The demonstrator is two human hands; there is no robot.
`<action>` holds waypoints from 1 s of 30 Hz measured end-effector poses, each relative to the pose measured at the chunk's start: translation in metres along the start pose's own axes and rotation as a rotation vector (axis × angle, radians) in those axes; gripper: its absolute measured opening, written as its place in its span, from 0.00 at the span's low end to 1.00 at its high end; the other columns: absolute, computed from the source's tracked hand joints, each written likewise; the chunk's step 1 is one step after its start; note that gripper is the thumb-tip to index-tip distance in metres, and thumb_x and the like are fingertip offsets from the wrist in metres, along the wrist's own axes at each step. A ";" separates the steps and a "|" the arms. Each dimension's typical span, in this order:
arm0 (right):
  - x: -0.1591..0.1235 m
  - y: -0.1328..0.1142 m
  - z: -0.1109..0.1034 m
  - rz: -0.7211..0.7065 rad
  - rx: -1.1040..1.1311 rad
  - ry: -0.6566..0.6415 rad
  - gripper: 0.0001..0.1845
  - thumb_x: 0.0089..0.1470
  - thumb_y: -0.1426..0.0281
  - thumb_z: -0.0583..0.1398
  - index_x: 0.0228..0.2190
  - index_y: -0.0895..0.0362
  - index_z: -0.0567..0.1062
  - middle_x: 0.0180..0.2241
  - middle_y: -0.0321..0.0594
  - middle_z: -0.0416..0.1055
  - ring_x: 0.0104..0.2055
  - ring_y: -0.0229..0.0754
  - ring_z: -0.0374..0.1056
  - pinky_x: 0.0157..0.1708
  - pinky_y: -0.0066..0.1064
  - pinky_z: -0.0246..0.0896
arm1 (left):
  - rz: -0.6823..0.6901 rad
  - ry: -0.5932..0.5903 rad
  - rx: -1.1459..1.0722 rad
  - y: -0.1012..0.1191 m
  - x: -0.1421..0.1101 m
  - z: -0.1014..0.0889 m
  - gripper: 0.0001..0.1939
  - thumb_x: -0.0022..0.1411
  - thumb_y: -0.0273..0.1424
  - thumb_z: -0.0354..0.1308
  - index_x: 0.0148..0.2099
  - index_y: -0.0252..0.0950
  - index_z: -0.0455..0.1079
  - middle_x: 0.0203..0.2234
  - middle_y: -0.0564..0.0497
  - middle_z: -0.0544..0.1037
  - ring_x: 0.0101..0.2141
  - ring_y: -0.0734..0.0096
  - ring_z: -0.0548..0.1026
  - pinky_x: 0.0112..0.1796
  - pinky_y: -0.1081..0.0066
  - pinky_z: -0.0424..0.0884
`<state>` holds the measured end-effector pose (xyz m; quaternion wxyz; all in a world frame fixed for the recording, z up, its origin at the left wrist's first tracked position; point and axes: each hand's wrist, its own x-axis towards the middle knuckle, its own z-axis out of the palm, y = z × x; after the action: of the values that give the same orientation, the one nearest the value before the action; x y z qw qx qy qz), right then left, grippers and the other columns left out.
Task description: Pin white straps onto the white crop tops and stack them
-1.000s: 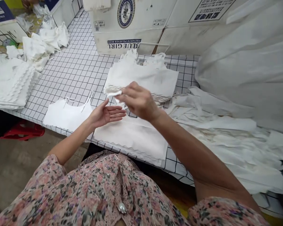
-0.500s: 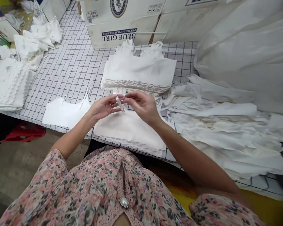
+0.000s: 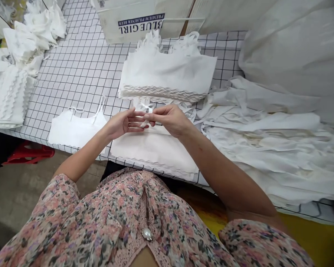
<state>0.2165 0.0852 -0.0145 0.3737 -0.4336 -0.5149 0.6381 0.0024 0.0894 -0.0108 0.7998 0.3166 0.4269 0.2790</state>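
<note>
A thin white shoulder strap (image 3: 148,108) is pinched between the thumb and fingers of my right hand (image 3: 174,120). It loops above the fingertips and an end hangs below them. My left hand (image 3: 121,124) reaches in from the other side, fingers stretched out and apart, their tips touching the strap. Both hands are over a stack of white camisole tops (image 3: 156,146) at the table's front edge, whose upper part they partly hide. To the left, a single white camisole top (image 3: 76,128) lies flat with its straps pointing away from me.
Behind the hands lies another stack of white tops (image 3: 168,72), before a Blue Girl beer carton (image 3: 144,26). Loose white garments (image 3: 264,137) are heaped at right, beside a large whitish sack (image 3: 297,55). More white piles (image 3: 9,94) are on the checked tablecloth (image 3: 72,66); a red stool (image 3: 30,152) is below.
The strap, earlier stretched across my left fingers, now forms a small loop at my right fingertips. My left fingers have straightened. The view has tilted down slightly.
</note>
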 end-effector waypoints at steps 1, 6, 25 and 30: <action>0.002 0.001 0.001 0.003 0.023 0.025 0.30 0.33 0.45 0.80 0.16 0.57 0.78 0.19 0.38 0.71 0.26 0.35 0.64 0.32 0.33 0.62 | -0.022 -0.012 0.003 -0.005 -0.005 0.001 0.22 0.65 0.51 0.69 0.45 0.35 0.82 0.43 0.41 0.88 0.42 0.56 0.87 0.55 0.51 0.81; 0.006 0.013 0.003 -0.025 0.045 0.107 0.27 0.38 0.46 0.78 0.18 0.56 0.80 0.22 0.40 0.74 0.30 0.38 0.69 0.35 0.33 0.65 | 0.082 0.076 0.071 -0.029 -0.022 0.008 0.23 0.52 0.44 0.81 0.42 0.33 0.84 0.39 0.43 0.88 0.35 0.68 0.85 0.45 0.64 0.84; -0.008 0.020 0.005 -0.180 -0.326 0.004 0.11 0.57 0.58 0.71 0.32 0.52 0.87 0.31 0.39 0.79 0.37 0.41 0.73 0.45 0.38 0.68 | 0.619 0.394 0.491 -0.047 -0.026 0.020 0.10 0.64 0.39 0.72 0.39 0.39 0.81 0.36 0.52 0.84 0.36 0.73 0.82 0.44 0.67 0.81; -0.014 0.023 0.011 -0.163 -0.321 0.127 0.11 0.60 0.59 0.68 0.34 0.53 0.84 0.34 0.41 0.77 0.39 0.44 0.72 0.47 0.40 0.68 | 0.625 0.430 0.474 -0.051 -0.020 0.026 0.07 0.68 0.39 0.69 0.41 0.41 0.80 0.39 0.52 0.81 0.39 0.71 0.80 0.47 0.65 0.78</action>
<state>0.2102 0.0638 -0.0340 0.3819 -0.4840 -0.6187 0.4869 0.0242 0.0357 -0.0275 0.4754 0.5397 0.5195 0.4614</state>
